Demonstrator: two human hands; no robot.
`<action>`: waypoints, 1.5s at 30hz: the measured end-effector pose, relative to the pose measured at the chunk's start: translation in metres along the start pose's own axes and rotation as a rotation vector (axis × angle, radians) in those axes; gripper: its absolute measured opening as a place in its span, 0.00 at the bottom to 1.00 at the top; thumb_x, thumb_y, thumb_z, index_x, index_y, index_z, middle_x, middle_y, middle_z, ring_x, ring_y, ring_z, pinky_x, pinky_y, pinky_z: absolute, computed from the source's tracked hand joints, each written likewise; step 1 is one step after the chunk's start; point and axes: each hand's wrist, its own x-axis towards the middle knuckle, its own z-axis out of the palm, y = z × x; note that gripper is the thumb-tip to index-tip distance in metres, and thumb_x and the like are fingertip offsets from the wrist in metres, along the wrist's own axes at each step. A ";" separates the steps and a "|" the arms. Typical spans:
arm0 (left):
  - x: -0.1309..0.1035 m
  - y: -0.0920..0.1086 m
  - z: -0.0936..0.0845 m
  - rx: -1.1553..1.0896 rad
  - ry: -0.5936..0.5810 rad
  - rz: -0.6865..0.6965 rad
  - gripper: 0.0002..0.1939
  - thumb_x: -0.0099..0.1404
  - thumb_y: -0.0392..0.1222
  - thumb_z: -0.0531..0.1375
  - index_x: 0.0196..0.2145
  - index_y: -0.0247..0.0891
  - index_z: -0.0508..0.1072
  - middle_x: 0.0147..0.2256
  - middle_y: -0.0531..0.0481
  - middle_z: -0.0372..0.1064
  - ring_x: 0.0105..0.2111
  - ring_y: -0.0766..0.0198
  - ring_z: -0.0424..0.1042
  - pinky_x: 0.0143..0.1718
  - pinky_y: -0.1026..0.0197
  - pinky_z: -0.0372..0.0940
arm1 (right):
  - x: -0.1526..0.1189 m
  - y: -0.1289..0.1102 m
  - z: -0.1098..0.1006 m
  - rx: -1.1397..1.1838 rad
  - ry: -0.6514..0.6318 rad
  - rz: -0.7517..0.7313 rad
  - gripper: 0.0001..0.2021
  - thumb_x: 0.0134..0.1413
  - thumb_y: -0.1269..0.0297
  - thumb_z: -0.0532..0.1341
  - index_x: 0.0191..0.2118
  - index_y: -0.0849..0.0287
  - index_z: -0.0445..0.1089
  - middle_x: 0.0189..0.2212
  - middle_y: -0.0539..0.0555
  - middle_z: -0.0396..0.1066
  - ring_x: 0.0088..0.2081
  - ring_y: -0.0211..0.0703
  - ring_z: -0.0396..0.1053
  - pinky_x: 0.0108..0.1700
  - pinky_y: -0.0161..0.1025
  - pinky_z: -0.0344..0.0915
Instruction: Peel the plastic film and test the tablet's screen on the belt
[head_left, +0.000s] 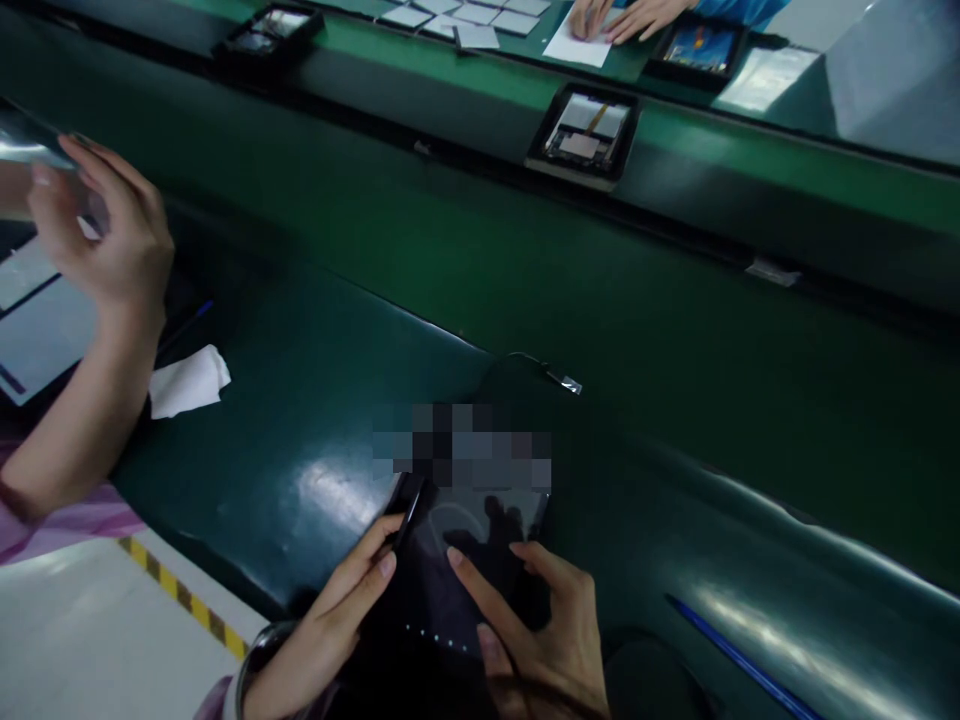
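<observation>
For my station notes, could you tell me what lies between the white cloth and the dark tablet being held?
Only bare green belt separates the white cloth from the dark tablet, per the head view.
</observation>
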 end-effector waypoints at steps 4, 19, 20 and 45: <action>0.001 0.003 0.000 0.104 0.032 0.046 0.19 0.58 0.48 0.65 0.49 0.51 0.80 0.48 0.63 0.78 0.62 0.47 0.63 0.58 0.57 0.59 | -0.001 0.002 0.000 -0.009 -0.001 -0.002 0.23 0.65 0.62 0.49 0.61 0.35 0.66 0.52 0.59 0.57 0.46 0.55 0.62 0.44 0.57 0.68; 0.000 0.018 0.011 0.040 0.012 0.003 0.19 0.57 0.50 0.63 0.46 0.49 0.82 0.42 0.61 0.80 0.59 0.45 0.67 0.53 0.55 0.64 | 0.002 -0.007 0.005 -0.011 -0.005 -0.037 0.22 0.64 0.64 0.50 0.57 0.39 0.71 0.52 0.59 0.58 0.47 0.56 0.63 0.43 0.57 0.69; -0.001 0.017 0.015 0.006 0.017 0.002 0.19 0.57 0.50 0.63 0.46 0.49 0.82 0.41 0.61 0.80 0.59 0.44 0.67 0.52 0.55 0.65 | 0.002 -0.008 0.005 -0.007 -0.007 -0.036 0.22 0.64 0.64 0.50 0.57 0.39 0.71 0.52 0.59 0.58 0.47 0.56 0.63 0.43 0.57 0.69; 0.001 0.002 0.003 -0.115 -0.147 -0.068 0.24 0.68 0.52 0.60 0.60 0.47 0.67 0.56 0.50 0.71 0.58 0.52 0.66 0.53 0.60 0.63 | 0.008 0.003 0.000 -0.093 0.036 -0.069 0.21 0.61 0.69 0.53 0.56 0.45 0.72 0.52 0.60 0.59 0.46 0.56 0.62 0.41 0.57 0.70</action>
